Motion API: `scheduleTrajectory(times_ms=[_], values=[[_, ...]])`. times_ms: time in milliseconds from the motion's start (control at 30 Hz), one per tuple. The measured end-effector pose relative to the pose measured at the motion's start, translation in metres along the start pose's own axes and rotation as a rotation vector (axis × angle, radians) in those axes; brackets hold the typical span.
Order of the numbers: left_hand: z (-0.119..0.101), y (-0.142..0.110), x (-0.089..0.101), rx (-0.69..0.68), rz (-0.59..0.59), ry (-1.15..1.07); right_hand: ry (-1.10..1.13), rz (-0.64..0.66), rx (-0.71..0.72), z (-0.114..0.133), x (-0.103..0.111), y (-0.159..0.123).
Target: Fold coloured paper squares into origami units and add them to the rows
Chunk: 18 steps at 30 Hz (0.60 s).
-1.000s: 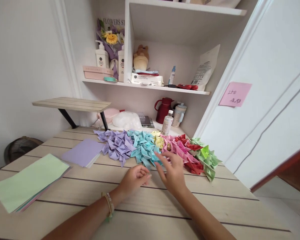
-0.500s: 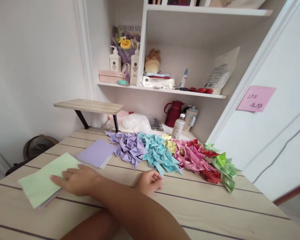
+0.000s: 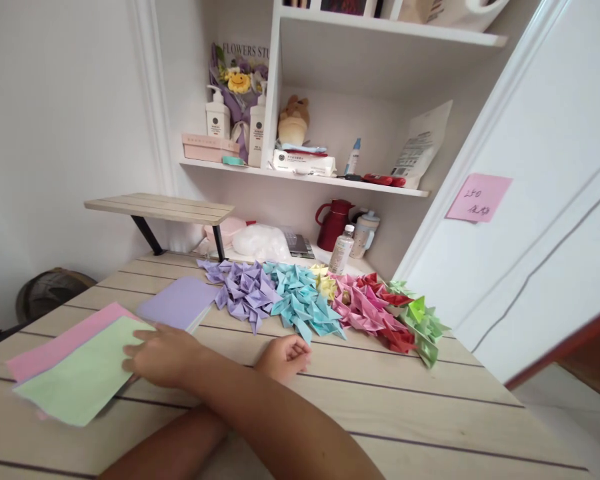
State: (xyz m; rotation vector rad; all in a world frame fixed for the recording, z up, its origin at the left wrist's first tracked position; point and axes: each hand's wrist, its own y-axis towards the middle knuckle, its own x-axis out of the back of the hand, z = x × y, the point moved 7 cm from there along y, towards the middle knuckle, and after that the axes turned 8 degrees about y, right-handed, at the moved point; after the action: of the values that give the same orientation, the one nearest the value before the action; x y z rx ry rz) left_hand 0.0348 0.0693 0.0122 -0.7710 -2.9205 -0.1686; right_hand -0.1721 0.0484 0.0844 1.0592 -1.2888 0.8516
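My right hand (image 3: 157,355) reaches across my left forearm and grips the right edge of a light green paper sheet (image 3: 87,373). The sheet lies askew over a pink sheet (image 3: 73,333), whose far edge shows. My left hand (image 3: 283,358) rests on the table with its fingers curled and nothing visible in them. Just beyond it are folded blue paper pieces (image 3: 303,300), with purple folded pieces (image 3: 245,290) to their left. A stack of purple paper (image 3: 177,301) lies beyond my right hand.
Pink and red folded pieces (image 3: 365,307) and green ones (image 3: 423,327) continue the row rightward. A bottle (image 3: 341,250) and a red jug (image 3: 333,223) stand behind. At the back left is a small raised shelf (image 3: 160,208). The wooden table (image 3: 405,427) fills the foreground.
My right hand has left the blue pieces, crossed over my left arm and taken hold of the green sheet. That sheet has shifted, exposing the pink one. My left hand stays curled on the table.
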Motion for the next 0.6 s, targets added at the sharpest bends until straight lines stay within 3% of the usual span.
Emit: scheduleTrajectory(times_ms=[100, 233, 333, 400, 500, 600], values=[[-0.003, 0.000, -0.002, -0.019, -0.005, 0.033, 0.052, 0.035, -0.078, -0.002, 0.003, -0.007], [-0.007, -0.002, -0.003, -0.028, 0.012, 0.030, 0.157, -0.105, -0.255, -0.013, 0.018, 0.004], [-0.010, -0.005, -0.001, -0.029, 0.026, 0.022, 0.262, 0.006, -0.293, -0.018, 0.005, 0.020], [-0.012, -0.007, 0.000, -0.032, 0.032, 0.036, 0.330, 0.077, -0.237, -0.017, -0.007, 0.025], [-0.015, -0.008, 0.000, -0.045, 0.042, 0.078, 0.325, -0.127, -0.146, -0.020, 0.003, 0.011], [-0.020, -0.007, 0.002, -0.038, -0.010, 0.220, 0.258, -0.468, -0.237, -0.036, 0.039, -0.042]])
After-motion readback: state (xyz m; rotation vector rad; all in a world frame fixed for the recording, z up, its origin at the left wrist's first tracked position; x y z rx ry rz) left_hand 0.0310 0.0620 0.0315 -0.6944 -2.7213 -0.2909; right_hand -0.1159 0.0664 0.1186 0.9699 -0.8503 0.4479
